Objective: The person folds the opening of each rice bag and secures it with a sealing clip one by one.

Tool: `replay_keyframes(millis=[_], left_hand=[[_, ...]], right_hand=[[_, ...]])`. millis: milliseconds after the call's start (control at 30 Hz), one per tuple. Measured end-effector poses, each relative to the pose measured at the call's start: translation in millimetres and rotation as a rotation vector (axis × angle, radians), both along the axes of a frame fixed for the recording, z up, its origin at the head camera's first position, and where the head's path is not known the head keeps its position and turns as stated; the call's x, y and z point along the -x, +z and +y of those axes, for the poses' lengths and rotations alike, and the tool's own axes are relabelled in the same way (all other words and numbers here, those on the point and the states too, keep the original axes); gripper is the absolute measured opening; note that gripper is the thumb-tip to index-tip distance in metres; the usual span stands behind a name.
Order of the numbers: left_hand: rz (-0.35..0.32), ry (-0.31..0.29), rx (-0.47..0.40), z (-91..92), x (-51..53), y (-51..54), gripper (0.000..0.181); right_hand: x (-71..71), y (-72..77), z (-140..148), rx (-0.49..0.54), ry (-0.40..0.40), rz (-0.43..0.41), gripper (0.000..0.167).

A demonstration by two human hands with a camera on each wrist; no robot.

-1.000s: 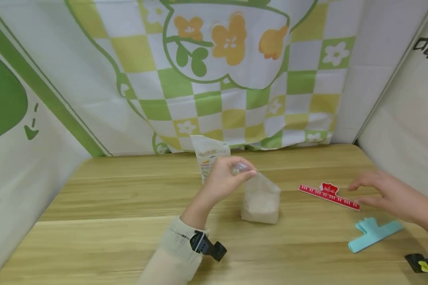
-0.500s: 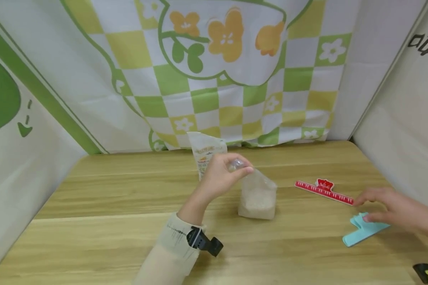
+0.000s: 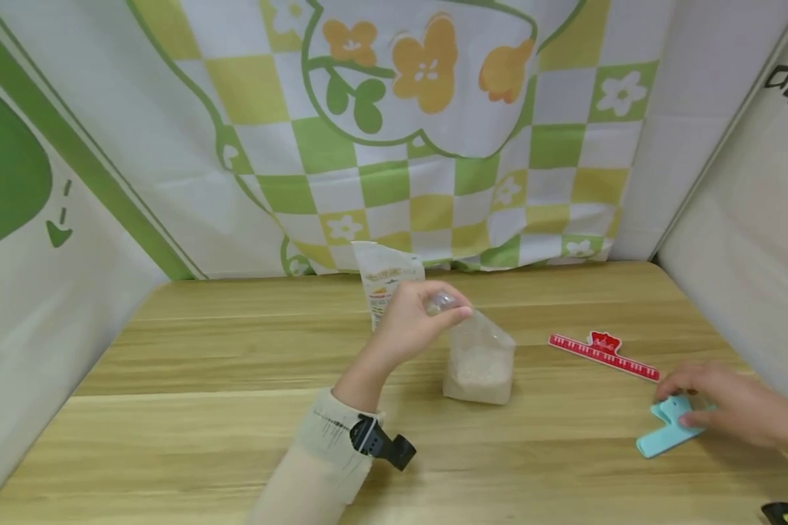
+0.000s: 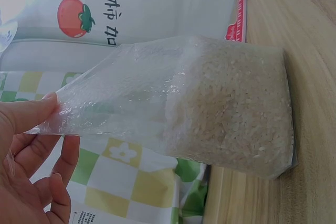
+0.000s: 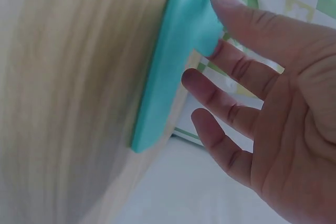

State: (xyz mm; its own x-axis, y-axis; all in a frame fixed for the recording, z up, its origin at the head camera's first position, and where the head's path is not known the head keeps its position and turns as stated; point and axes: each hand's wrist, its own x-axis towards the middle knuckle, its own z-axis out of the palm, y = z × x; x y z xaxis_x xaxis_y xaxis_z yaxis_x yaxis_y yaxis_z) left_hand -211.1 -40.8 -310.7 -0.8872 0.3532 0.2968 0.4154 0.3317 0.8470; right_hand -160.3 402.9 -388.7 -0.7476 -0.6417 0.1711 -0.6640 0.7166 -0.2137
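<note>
Desk (image 3: 203, 437): wood-grained, carries all items and gives the right side ample working room. Printed pouch (image 3: 384, 277): behind the left wrist, partly hidden, outside the work. Rice bag (image 3: 479, 364): stands on the desk near its middle, grain settled in the base, clear film above tapering upward. Left grip (image 3: 407, 321): pinches the film's top between thumb and fingers; upward tension should be light and even, since a hard pull is liable to tip the base. Right grip (image 3: 729, 405): thumb and forefinger brought in to pinch, the other fingers loosely bent. Red clip (image 3: 604, 356): lies just beyond the right fingertips; lifting straight up before any sideways travel should avoid knocking it. Turquoise clip (image 3: 670, 430): lies at the right of the desk, held by that pinch. Lever (image 5: 205, 35): taken between thumb and forefinger; the thumb is best centred on its face so that the clip does not roll, and squeezing pressure is best reserved until the clip is level and well supported
</note>
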Motion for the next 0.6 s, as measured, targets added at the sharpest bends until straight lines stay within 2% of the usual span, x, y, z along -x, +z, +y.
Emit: replay_keyframes(millis=[167,333,433,500,600], left_hand=[[-0.012,0.000,-0.001,-0.3,-0.8,-0.3,0.008],[-0.008,0.002,0.002,-0.8,-0.7,-1.1,0.008],[0.003,0.000,0.008,-0.7,-0.5,-0.8,0.008],[0.005,-0.001,0.010,-0.6,0.0,-1.0,0.008],[0.002,0.000,0.012,-0.3,0.5,-0.9,0.008]], right_hand=[[2.7,-2.4,-1.6,0.025,0.043,0.002,0.034],[1.0,1.2,-5.0,0.018,0.006,0.025,0.039],[0.3,7.0,-8.7,0.018,-0.001,0.008,0.041],[0.8,12.0,-12.1,0.026,-0.002,-0.044,0.039],[1.3,20.9,-18.2,0.007,-0.066,-0.177,0.032]])
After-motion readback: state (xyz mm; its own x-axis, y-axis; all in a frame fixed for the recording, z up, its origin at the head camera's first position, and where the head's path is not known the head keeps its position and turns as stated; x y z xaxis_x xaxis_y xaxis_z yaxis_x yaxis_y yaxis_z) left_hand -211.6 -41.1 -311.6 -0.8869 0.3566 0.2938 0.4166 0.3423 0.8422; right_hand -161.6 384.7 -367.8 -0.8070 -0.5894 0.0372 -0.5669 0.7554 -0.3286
